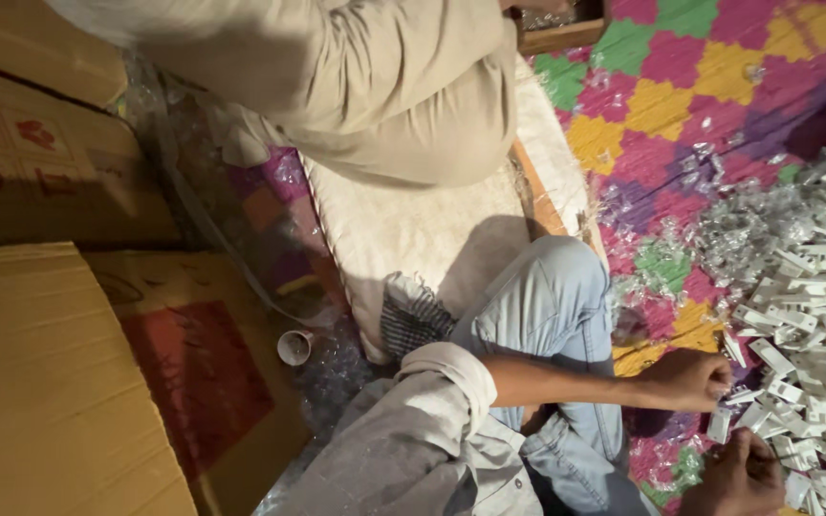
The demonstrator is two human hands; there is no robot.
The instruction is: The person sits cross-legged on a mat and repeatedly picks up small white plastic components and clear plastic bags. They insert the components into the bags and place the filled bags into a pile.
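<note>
Head view: the person sits on a bright patchwork mat (pixel 681 105) beside a heap of small white plastic parts (pixel 815 315) and scattered clear plastic wrappers (pixel 719 239); the left hand (pixel 690 379) is clenched at the heap's edge, seemingly around one white piece, though what it grips is hidden, and the right hand (pixel 740 473) is closed low beside it, with its hold impossible to tell. By the look of it, the step in hand is picking and handling single pieces off the heap, and the next move calls for a fingertip pinch on one loose part. Another person in beige clothes (pixel 356 86) sits on a cream cushion (pixel 423 229), with cardboard boxes (pixel 59 363) nearby.
</note>
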